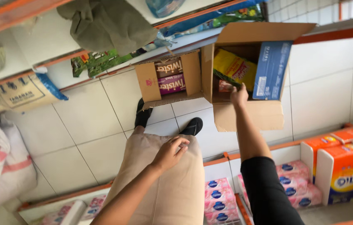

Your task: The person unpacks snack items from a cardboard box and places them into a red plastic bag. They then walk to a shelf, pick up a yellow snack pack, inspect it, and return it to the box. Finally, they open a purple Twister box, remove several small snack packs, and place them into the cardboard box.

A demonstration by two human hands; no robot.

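My right hand [239,96] reaches into big open carton [247,114] at 1 o'clock, touching yellow packet [234,68]; blue box [271,68] beside it. Left hand [170,153] rests on my thigh [172,187]. Smaller carton [148,81] at 12, pink packs [220,200] at 5.

The right hand [239,96] is at the open mouth of the big cardboard box [247,114]; a yellow bag [234,68] and a blue packet [271,68] fill most of the inside, leaving a narrow gap. Just beside it stands the smaller box [168,79]. Around the left hand [169,153], the floor [80,125] is open.
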